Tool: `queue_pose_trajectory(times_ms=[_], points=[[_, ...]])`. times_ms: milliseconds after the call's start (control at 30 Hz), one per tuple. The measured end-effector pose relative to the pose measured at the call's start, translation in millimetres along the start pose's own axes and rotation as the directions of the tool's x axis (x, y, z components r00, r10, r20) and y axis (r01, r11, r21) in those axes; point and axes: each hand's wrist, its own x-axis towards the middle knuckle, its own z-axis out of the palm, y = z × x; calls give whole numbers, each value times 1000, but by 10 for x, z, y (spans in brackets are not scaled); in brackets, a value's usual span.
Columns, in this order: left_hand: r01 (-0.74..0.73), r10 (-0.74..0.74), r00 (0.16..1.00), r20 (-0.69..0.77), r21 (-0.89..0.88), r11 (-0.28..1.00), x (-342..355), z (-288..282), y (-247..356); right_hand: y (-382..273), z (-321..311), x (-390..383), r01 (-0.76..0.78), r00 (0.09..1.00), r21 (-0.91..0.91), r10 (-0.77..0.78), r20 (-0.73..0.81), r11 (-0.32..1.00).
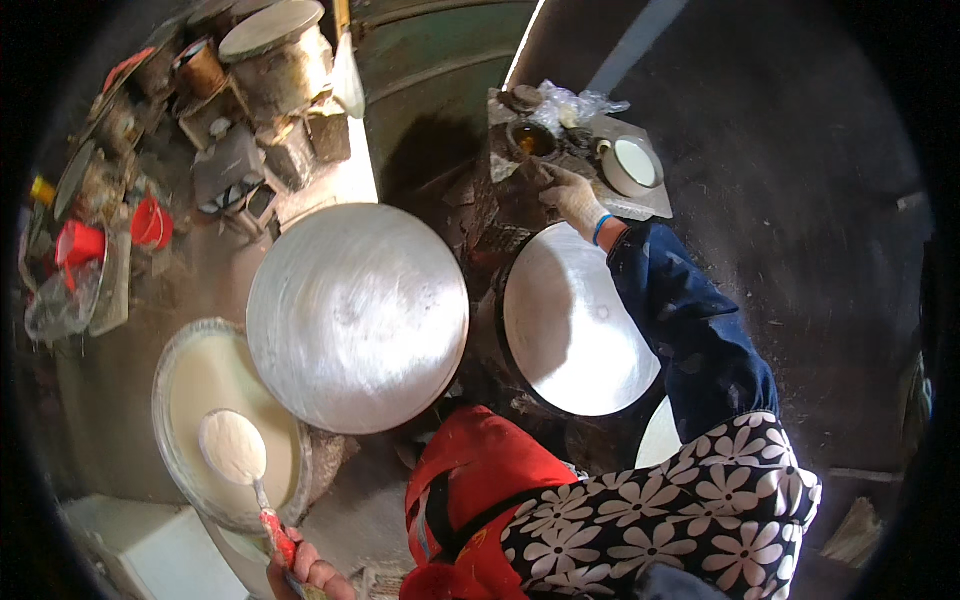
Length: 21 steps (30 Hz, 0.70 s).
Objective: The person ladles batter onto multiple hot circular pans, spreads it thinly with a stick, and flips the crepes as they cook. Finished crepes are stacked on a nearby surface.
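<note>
At the lower left, my left hand (318,575) is closed round the red-wrapped handle of a ladle (233,447). The ladle's round bowl, coated with cream-coloured batter, is over a wide basin (160,405) of pale batter (205,375). My right hand (577,203), in a whitish knitted glove with a blue cuff, reaches past the far edge of the right round metal plate (585,335). Its fingers are curled close to a small dark bowl (530,142) of yellowish liquid; a dark thing at the fingertips is too unclear to name.
A larger round silver plate (358,318) overlaps the basin's right side. Beyond my right hand, a white-filled mug (635,163) and crumpled clear plastic (575,105) sit on a slab. Red containers (80,243), a lidded bucket (278,60) and clutter crowd the far left. A white box (150,550) stands lower left.
</note>
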Motion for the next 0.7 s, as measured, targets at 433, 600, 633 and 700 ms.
queue_pose_trajectory(times_ms=[433,600,633,700], points=[[-80,491,827,-273,807,585,391,339,-582,225,-1045,156,-331,837,-589,-58,-543,738],[2,372,893,-255,827,562,358,277,-211,-79,-11,-606,26,997,-582,-61,-41,813],[41,272,926,-260,788,614,332,265,-17,-315,337,-775,117,993,-506,-92,75,854],[173,10,971,-238,735,655,356,230,151,-1120,1029,-1152,212,938,-211,-138,318,954]])
